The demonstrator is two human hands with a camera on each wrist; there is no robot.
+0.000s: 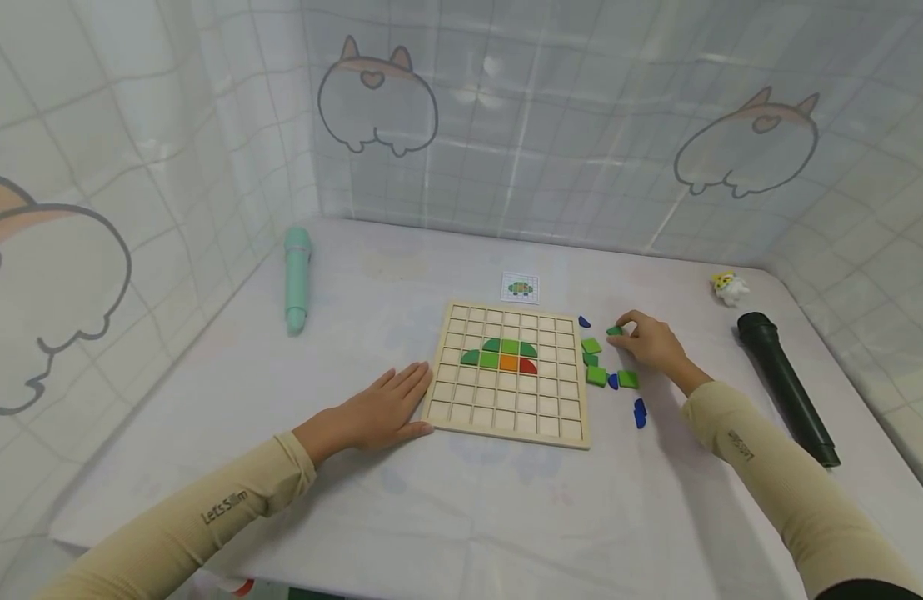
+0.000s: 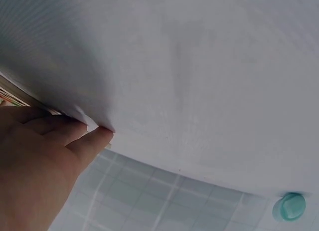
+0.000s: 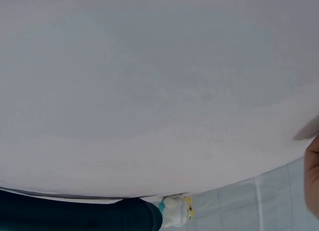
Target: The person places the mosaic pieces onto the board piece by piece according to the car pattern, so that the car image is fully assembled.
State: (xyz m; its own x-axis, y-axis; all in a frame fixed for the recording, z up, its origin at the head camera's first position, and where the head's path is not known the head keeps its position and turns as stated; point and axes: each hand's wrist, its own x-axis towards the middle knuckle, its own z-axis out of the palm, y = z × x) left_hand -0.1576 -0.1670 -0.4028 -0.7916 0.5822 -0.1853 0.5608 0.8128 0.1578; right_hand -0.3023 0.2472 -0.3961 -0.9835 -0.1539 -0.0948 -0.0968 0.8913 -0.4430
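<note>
A wooden grid board (image 1: 506,408) lies on the white table, with several green tiles, one orange and one red tile (image 1: 528,365) set in its middle rows. My left hand (image 1: 382,408) rests flat on the table, fingers straight, touching the board's left edge (image 2: 10,89). My right hand (image 1: 649,340) sits to the right of the board and pinches a small green tile (image 1: 615,331) with curled fingers. Loose green tiles (image 1: 596,375) and blue pieces (image 1: 640,412) lie around that hand. The right wrist view shows only table surface and a sliver of the hand.
A small pattern card (image 1: 520,287) lies behind the board. A teal cylinder (image 1: 296,279) lies at the left, a black cylinder (image 1: 784,385) at the right, and a small white and yellow toy (image 1: 729,287) at the back right. Tiled curtain walls enclose the table.
</note>
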